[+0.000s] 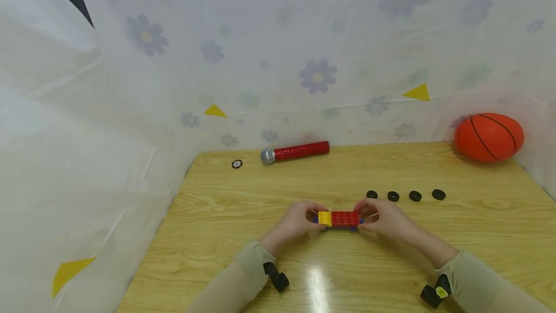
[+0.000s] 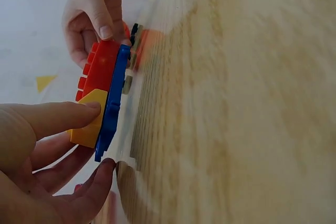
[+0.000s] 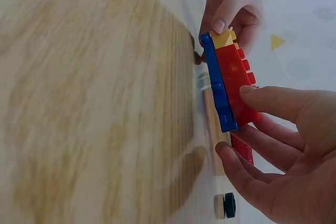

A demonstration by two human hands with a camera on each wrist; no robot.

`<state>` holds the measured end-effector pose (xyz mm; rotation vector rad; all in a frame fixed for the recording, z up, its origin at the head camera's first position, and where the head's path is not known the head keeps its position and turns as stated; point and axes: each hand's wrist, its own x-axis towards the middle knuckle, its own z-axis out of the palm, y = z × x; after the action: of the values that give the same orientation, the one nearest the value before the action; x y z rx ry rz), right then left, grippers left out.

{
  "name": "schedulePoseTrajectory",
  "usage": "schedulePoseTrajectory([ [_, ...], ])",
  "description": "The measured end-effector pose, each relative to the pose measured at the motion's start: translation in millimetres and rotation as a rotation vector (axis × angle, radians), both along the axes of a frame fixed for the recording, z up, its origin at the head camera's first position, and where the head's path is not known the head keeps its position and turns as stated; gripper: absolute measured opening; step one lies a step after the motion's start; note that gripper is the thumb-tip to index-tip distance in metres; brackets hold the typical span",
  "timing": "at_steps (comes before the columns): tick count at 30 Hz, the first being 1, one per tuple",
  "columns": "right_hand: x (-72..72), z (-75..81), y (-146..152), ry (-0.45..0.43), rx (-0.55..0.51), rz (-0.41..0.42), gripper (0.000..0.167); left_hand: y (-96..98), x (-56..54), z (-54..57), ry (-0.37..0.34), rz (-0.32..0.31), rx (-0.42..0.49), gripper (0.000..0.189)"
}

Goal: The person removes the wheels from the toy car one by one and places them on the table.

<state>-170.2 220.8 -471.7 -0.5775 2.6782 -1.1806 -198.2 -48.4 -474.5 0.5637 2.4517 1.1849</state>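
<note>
Both hands hold a small toy car of building bricks between them, close over the wooden table. It has a blue base (image 2: 113, 103), a long red brick (image 1: 345, 218) on top and a sloped yellow brick (image 1: 324, 218) at its left end. My left hand (image 1: 301, 220) grips the yellow end, thumb on the near side and fingers behind. At the other end, my right hand (image 1: 386, 219) pinches the red brick, its thumb along the near side. Several black wheels (image 1: 415, 196) lie in a row just beyond the right hand.
A red toy microphone (image 1: 299, 152) with a silver head lies at the back of the table (image 1: 208, 235). Left of it is a small black-and-white disc (image 1: 236, 163). An orange ball (image 1: 489, 137) sits at the back right corner. Flower-patterned sheeting (image 1: 260, 52) hangs behind.
</note>
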Motion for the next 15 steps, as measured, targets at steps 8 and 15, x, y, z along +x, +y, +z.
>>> schedulePoseTrajectory([
  [8, 0.9, -3.9, -1.3, 0.069, 0.064, 0.025, 0.033, 1.7, 4.7, 3.4, 0.048, -0.021, -0.055, 0.039],
  [15, 1.5, -5.3, -2.0, 0.103, 0.102, 0.018, 0.034, 1.6, 7.2, 5.8, 0.047, -0.031, -0.060, 0.039],
])
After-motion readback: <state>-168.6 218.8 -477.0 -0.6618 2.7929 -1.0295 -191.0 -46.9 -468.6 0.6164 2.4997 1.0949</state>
